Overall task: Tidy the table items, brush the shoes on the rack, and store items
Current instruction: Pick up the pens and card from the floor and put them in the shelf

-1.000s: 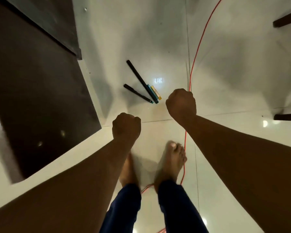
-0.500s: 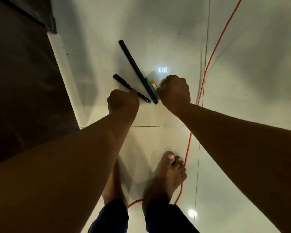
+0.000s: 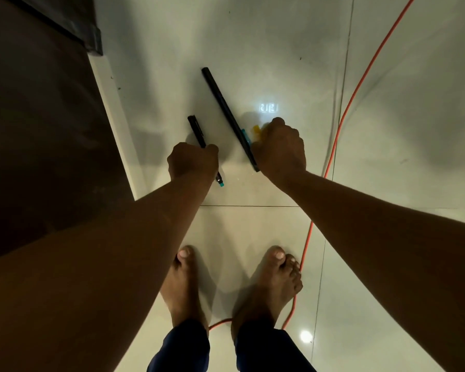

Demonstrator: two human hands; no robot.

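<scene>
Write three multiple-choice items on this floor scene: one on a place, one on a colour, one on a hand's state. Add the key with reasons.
1. Where does the long black stick lie?
A. on a table
B. on the tiled floor
C. on a shoe rack

2. What colour is the cable on the floor?
A. orange
B. blue
C. white

3. What is the left hand doing?
A. lying flat and open on the tile
B. gripping the short black pen
C. holding the cable

Key: 1 B, the stick rests on pale tile just left of the right hand. 2 A, it runs orange past the right foot. 3 B, the fingers curl round the pen, whose ends stick out on both sides.
</scene>
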